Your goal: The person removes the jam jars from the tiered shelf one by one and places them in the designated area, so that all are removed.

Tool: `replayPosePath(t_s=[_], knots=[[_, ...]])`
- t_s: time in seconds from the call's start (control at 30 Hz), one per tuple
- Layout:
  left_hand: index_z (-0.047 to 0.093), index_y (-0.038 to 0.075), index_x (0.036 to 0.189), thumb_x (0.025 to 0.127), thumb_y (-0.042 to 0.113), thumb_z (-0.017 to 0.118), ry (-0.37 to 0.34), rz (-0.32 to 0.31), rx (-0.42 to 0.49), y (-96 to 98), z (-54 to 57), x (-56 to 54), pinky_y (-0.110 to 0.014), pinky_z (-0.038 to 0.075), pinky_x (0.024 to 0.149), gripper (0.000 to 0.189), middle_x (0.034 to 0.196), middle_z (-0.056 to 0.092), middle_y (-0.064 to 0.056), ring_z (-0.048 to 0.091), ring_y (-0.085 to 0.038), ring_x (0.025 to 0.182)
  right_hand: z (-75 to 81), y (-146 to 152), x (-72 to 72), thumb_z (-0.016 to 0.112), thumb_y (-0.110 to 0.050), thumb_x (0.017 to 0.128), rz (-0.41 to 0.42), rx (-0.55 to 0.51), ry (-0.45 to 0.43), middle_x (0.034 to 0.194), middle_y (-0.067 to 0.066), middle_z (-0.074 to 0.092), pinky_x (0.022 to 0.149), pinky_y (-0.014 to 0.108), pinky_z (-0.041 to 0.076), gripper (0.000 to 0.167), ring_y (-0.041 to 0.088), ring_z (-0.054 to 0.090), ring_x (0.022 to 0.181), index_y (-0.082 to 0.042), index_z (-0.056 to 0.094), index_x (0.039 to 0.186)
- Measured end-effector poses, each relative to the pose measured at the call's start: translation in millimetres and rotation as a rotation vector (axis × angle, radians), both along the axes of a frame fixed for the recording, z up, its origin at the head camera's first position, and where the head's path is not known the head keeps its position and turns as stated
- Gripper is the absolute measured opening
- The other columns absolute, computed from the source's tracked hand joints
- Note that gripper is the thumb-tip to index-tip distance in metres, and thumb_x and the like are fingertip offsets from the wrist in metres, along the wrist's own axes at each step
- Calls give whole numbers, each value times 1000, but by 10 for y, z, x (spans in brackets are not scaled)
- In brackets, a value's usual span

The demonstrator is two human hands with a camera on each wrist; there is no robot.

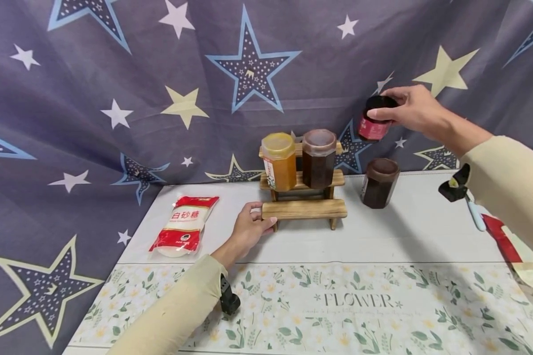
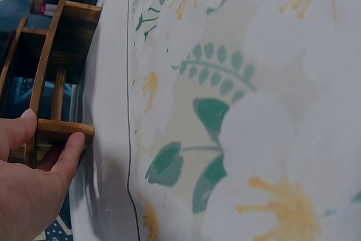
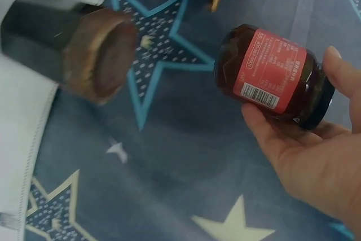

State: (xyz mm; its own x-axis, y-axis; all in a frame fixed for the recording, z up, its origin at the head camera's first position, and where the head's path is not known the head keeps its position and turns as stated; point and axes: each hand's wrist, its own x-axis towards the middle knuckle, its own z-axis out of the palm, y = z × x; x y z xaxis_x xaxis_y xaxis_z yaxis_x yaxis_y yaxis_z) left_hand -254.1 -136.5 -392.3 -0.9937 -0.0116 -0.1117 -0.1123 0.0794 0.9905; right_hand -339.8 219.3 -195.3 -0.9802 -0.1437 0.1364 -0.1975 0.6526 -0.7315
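My right hand [image 1: 419,109] holds a small glass jar [image 1: 374,129] by its black lid, raised in front of the star curtain. In the right wrist view, that jar [image 3: 268,74] shows a red label with a barcode and dark contents. My left hand [image 1: 248,228] grips the left end of the lowest step of a tiered wooden stand [image 1: 304,209]; thumb and fingers pinch its end [image 2: 65,128] in the left wrist view. An amber jar [image 1: 281,165] and a dark jar [image 1: 318,165] stand side by side on the stand's middle step.
Another dark jar [image 1: 379,185] stands on the table right of the stand. A red and white bag of white sugar [image 1: 184,224] lies at the left. At the right edge are a blue-handled utensil [image 1: 475,215] and a red and cream item [image 1: 502,239]. A starry curtain [image 1: 160,59] hangs behind.
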Motion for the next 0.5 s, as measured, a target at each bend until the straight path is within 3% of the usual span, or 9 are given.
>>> replayPosePath(t_s=[0.07, 0.2, 0.4, 0.5], knots=[[38, 5, 135, 88, -1, 68, 3, 2, 1, 8, -6, -5, -42, 58, 86, 57, 110, 61, -21, 65, -28, 95, -49, 90, 8, 70, -45, 85, -10, -3, 3, 112, 7, 64, 68, 13, 54, 77, 0, 60, 80, -2, 42, 143], [38, 4, 135, 88, -1, 67, 15, -1, -2, 22, -19, -11, -42, 58, 86, 56, 110, 61, -22, 65, -33, 98, -127, 252, 19, 72, -46, 84, -28, 5, 4, 94, -8, 62, 63, 11, 51, 75, 0, 60, 76, 0, 46, 137], [37, 2, 137, 88, -1, 67, 13, -3, 0, 23, -8, 2, -44, 57, 88, 57, 113, 60, -24, 63, -36, 101, -225, 402, 34, 71, -48, 83, -53, 31, 5, 114, 11, 62, 63, 12, 51, 77, 1, 59, 77, -1, 45, 139], [36, 2, 138, 89, -1, 67, 10, -6, 4, 21, 2, 1, -45, 57, 89, 58, 114, 59, -24, 62, -38, 103, -274, 463, 50, 70, -49, 84, -63, 46, -4, 126, 20, 56, 64, 12, 48, 79, 8, 59, 85, -1, 43, 141]])
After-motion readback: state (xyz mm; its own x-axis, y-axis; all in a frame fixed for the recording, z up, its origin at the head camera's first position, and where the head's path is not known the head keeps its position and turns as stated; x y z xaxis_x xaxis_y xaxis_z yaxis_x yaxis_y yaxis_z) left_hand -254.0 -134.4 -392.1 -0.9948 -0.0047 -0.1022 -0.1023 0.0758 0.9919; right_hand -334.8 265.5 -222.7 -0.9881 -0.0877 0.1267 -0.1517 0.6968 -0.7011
